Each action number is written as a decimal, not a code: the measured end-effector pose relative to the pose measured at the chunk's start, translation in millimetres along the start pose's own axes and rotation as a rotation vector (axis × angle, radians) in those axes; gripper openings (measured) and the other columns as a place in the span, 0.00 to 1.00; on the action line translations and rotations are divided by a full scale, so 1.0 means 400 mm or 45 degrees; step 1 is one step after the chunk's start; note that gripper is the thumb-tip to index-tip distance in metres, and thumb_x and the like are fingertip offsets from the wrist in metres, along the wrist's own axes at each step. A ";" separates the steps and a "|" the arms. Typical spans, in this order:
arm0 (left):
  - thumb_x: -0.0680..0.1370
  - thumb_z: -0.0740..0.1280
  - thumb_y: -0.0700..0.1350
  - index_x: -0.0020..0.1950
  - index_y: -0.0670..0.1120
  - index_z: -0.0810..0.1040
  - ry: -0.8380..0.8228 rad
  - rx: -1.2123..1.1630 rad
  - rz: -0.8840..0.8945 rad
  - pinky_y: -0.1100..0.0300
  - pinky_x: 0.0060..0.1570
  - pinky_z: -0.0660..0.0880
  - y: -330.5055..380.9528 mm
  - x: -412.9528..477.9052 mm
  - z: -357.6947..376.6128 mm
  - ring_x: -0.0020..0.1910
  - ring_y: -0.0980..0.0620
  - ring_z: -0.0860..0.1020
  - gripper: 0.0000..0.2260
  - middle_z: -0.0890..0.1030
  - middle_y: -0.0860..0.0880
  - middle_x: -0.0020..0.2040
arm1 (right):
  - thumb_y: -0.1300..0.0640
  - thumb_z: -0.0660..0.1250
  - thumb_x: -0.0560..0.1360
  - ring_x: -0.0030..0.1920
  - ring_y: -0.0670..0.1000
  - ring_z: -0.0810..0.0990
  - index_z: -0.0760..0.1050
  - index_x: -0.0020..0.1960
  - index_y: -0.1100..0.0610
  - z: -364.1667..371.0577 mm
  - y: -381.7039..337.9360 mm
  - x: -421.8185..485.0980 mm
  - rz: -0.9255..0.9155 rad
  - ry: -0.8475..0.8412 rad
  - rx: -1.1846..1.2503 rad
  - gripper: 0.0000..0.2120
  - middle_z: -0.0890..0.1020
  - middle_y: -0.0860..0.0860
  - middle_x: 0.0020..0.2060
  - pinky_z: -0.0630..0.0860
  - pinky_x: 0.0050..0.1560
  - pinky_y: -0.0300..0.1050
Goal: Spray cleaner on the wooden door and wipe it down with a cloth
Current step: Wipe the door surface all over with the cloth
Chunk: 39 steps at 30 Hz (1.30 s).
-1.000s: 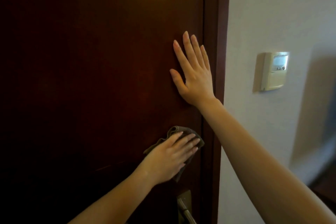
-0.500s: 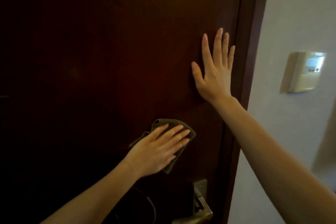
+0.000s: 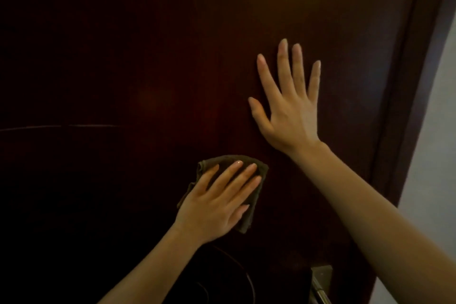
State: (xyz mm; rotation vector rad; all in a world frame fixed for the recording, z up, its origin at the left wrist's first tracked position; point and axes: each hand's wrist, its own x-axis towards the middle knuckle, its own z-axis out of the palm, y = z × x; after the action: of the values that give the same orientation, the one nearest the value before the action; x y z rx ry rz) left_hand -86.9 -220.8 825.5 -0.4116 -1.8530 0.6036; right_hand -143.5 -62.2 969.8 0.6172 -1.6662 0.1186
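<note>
door [image 3: 172, 57] dark wood, fills view | left hand [image 3: 217, 202] flat, fingers straight, presses cloth [image 3: 249, 215] on door, above handle plate [image 3: 320, 276] | right hand [image 3: 288, 108] splayed flat on door, near frame [image 3: 404, 81] | wall [image 3: 434, 180] at right

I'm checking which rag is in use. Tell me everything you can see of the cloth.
The cloth is a small, dark olive-brown rag, soft-looking and folded into a pad. It lies flat against the dark wooden door. The left hand presses it there with straight fingers, covering most of it; only its top and right edges show.
</note>
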 end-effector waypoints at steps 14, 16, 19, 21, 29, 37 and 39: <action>0.77 0.55 0.56 0.74 0.48 0.56 -0.031 0.108 0.133 0.49 0.72 0.46 -0.087 -0.028 -0.012 0.74 0.49 0.54 0.27 0.58 0.51 0.74 | 0.42 0.50 0.77 0.75 0.57 0.46 0.50 0.76 0.53 0.002 0.000 -0.005 0.065 -0.034 0.012 0.30 0.51 0.58 0.76 0.40 0.72 0.58; 0.77 0.56 0.55 0.74 0.48 0.57 0.031 0.093 -0.014 0.50 0.71 0.49 -0.127 0.006 -0.032 0.73 0.48 0.57 0.27 0.59 0.50 0.74 | 0.42 0.50 0.77 0.75 0.57 0.46 0.50 0.76 0.52 0.002 -0.002 -0.004 0.065 -0.041 0.004 0.30 0.51 0.58 0.75 0.39 0.72 0.57; 0.77 0.56 0.54 0.74 0.47 0.58 0.040 0.018 -0.224 0.48 0.71 0.49 -0.132 0.032 -0.049 0.72 0.48 0.60 0.26 0.59 0.49 0.74 | 0.42 0.50 0.77 0.75 0.57 0.46 0.50 0.76 0.53 0.001 -0.003 -0.005 0.075 -0.035 -0.003 0.30 0.51 0.58 0.75 0.40 0.72 0.57; 0.77 0.55 0.54 0.74 0.46 0.57 -0.001 0.036 -0.232 0.47 0.70 0.49 -0.109 0.019 -0.045 0.72 0.47 0.59 0.27 0.59 0.48 0.74 | 0.42 0.50 0.77 0.75 0.57 0.46 0.50 0.76 0.53 0.002 -0.006 -0.005 0.080 -0.043 -0.001 0.31 0.51 0.59 0.76 0.40 0.72 0.58; 0.77 0.56 0.54 0.73 0.48 0.59 -0.006 0.062 -0.238 0.50 0.70 0.51 -0.186 -0.026 -0.055 0.71 0.48 0.61 0.26 0.61 0.49 0.73 | 0.45 0.51 0.78 0.75 0.55 0.48 0.52 0.74 0.60 -0.009 -0.010 -0.004 -0.127 -0.074 -0.022 0.30 0.53 0.59 0.74 0.43 0.73 0.56; 0.78 0.53 0.53 0.73 0.46 0.58 0.018 -0.002 -0.621 0.47 0.70 0.50 -0.178 -0.028 -0.060 0.71 0.44 0.59 0.25 0.61 0.46 0.72 | 0.43 0.48 0.78 0.75 0.53 0.48 0.52 0.74 0.64 -0.012 -0.084 0.090 -0.144 -0.083 0.051 0.32 0.52 0.57 0.74 0.42 0.73 0.52; 0.80 0.50 0.53 0.73 0.46 0.58 -0.006 0.023 -0.553 0.47 0.70 0.50 -0.164 -0.047 -0.052 0.71 0.45 0.60 0.23 0.61 0.46 0.72 | 0.42 0.47 0.78 0.75 0.52 0.46 0.52 0.75 0.63 -0.006 -0.119 0.112 -0.091 -0.066 0.081 0.33 0.49 0.56 0.74 0.40 0.73 0.52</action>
State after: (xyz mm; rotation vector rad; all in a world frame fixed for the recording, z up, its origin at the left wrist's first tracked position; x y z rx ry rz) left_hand -60.4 -280.0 855.3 0.0102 -1.8630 0.3235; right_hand -122.4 -116.2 999.9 0.7328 -1.6933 0.1050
